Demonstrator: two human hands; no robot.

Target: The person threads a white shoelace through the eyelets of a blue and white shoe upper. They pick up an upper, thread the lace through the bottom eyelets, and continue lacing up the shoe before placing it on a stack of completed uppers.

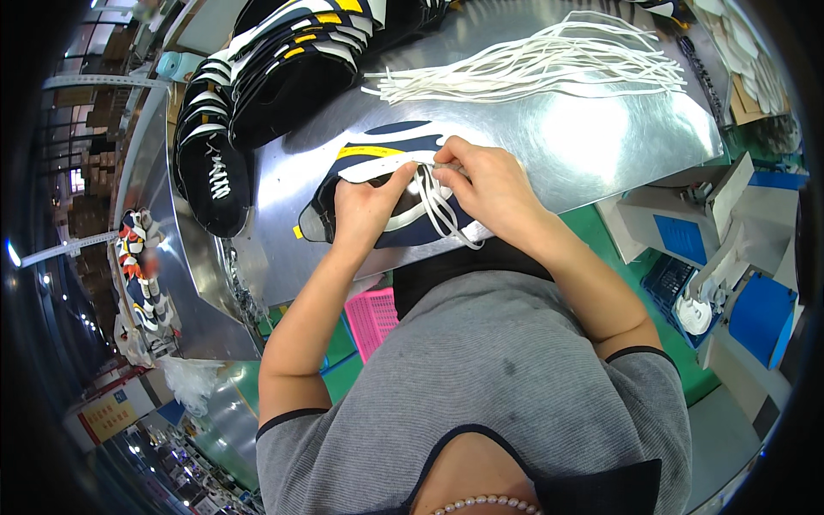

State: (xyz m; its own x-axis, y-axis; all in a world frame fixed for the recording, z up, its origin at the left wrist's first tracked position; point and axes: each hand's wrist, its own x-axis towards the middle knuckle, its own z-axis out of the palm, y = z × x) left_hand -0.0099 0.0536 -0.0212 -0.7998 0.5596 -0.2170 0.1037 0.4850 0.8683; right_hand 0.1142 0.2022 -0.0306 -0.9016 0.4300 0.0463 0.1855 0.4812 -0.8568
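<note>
A shoe upper [386,135] in navy, white and yellow lies on its side on the metal table in front of me. My left hand [365,206] grips it, thumb pressed beside the eyelet edge and the other fingers mostly hidden inside the upper. At the eyelets, the bent thumb and forefinger of my right hand [493,184] pinch the white shoelace [436,210]. Loose loops of that lace hang over the near side of the upper. The lace's tip and the exact eyelet are hidden by my fingertips.
Stacked shoe uppers [296,86] stand at the far left, next to a black upper with zigzag white lacing [216,176]. A bundle of white shoelaces [541,69] lies across the table's far side. Below the table edge is a pink basket [372,322]; blue bins [760,318] stand right.
</note>
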